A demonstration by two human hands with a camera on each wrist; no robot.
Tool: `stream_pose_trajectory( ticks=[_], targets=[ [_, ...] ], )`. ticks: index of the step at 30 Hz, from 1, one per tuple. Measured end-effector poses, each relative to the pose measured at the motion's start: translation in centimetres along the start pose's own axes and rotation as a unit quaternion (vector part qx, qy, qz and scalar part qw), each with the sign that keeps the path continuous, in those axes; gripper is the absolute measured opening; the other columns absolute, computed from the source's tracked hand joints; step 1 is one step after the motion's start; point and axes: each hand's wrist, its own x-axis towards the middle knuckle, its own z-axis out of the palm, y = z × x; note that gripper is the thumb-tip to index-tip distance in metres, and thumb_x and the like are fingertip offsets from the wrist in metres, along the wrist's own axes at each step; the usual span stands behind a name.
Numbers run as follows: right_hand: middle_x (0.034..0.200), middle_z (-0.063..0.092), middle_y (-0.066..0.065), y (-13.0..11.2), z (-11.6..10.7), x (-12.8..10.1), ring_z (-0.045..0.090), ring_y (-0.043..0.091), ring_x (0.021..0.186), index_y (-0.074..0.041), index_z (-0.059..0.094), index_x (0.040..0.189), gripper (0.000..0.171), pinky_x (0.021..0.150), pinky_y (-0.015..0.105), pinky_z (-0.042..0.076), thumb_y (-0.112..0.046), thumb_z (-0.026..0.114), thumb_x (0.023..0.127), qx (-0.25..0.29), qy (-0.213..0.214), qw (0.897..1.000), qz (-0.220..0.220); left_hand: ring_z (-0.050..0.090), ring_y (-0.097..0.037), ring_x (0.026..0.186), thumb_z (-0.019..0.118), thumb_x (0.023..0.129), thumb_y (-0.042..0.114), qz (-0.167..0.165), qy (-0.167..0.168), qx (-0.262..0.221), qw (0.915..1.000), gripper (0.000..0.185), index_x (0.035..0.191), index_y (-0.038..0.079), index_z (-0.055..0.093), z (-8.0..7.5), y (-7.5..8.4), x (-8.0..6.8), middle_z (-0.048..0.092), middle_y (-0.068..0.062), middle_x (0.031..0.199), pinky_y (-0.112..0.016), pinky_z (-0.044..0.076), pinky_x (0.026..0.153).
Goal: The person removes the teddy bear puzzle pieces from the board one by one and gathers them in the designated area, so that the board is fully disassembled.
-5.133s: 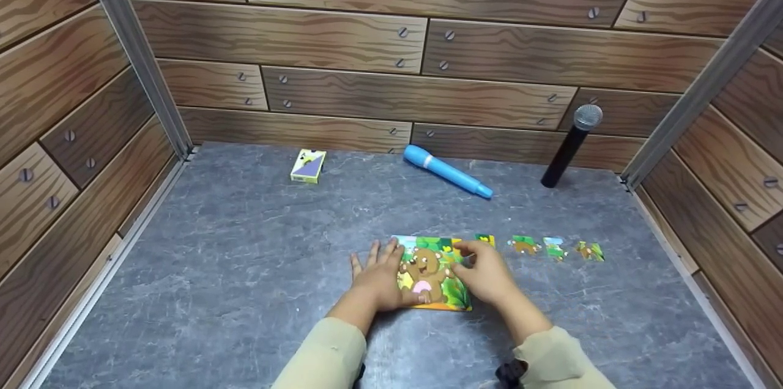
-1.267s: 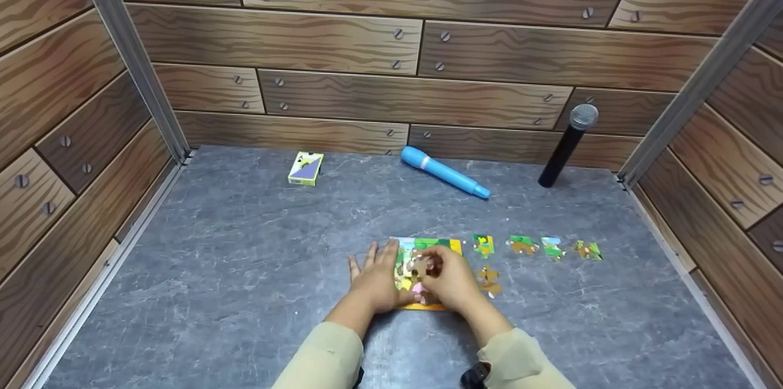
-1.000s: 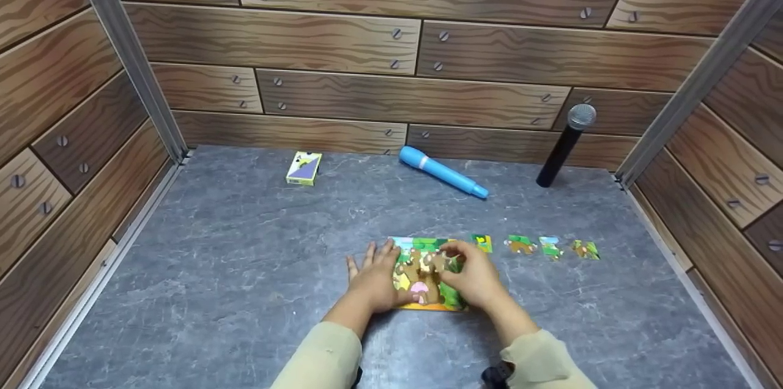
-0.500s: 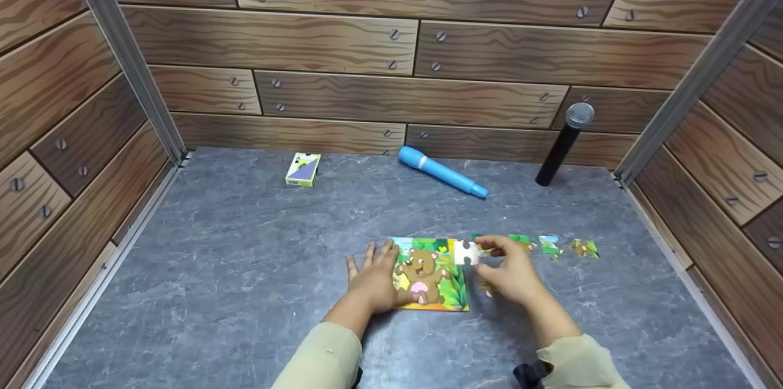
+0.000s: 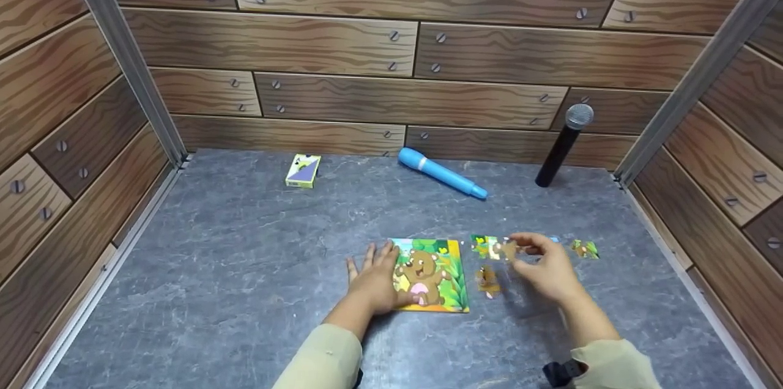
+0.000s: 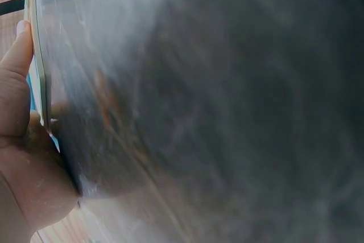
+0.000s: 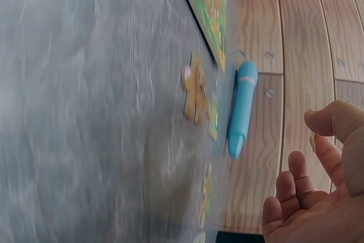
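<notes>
A square jigsaw puzzle [image 5: 428, 279] with a brown bear picture lies on the grey tabletop. My left hand [image 5: 374, 285] rests on its left edge, fingers spread, thumb across the lower part. To the puzzle's right, my right hand [image 5: 547, 270] pinches a puzzle piece [image 5: 505, 250] between thumb and forefinger, above the table. In the right wrist view that piece [image 7: 311, 140] shows edge-on. A loose brown piece [image 5: 487, 279] lies between the puzzle and my right hand. Behind it is a green piece [image 5: 478, 243], partly covered by the held one.
Another loose piece [image 5: 585, 249] lies right of my right hand, which hides most of the pieces between. At the back are a card box [image 5: 303, 170], a blue microphone-shaped stick [image 5: 441, 173] and an upright black microphone [image 5: 563, 145]. Wood-patterned walls [image 5: 342, 46] enclose the table.
My right hand has carried the piece from over the puzzle to the right, above the loose pieces. Half a second ago that piece looked white. My left hand stays on the puzzle.
</notes>
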Motion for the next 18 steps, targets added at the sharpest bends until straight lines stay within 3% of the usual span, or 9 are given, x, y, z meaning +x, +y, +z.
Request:
stream_pose_trajectory(
  ticks=[6,13,18],
  targets=[
    [0.114,0.073,0.021,1.0,-1.6,-0.2,0.065,0.026,0.099,0.009,0.071,0.124,0.042,0.081,0.026,0.053,0.013,0.074,0.082,-0.006,0.008,1.0,0.005,0.008,-0.04,0.162,0.084,0.079,0.067,0.0,-0.002,0.0,1.0,0.115,0.168,0.013,0.032,0.1,-0.1,0.0,0.022,-0.005,0.176,-0.075,-0.008,0.121],
    [0.12,0.071,0.025,2.5,-3.2,-0.7,0.063,0.024,0.102,0.011,0.07,0.126,0.043,0.087,0.031,0.055,0.016,0.069,0.083,-0.019,0.005,1.0,0.005,0.008,-0.039,0.162,0.084,0.08,0.067,-0.002,-0.004,-0.004,1.0,0.116,0.168,0.014,0.031,0.1,-0.1,0.1,0.021,-0.005,0.176,-0.074,-0.009,0.121],
    [0.118,0.071,0.025,3.4,-3.7,-1.0,0.064,0.019,0.099,0.012,0.07,0.126,0.044,0.084,0.024,0.054,0.017,0.068,0.082,-0.021,0.005,1.0,0.004,0.007,-0.039,0.162,0.083,0.079,0.068,-0.002,-0.004,-0.003,1.0,0.117,0.169,0.015,0.029,0.0,-0.1,0.1,0.021,-0.004,0.176,-0.074,-0.009,0.121]
  ],
)
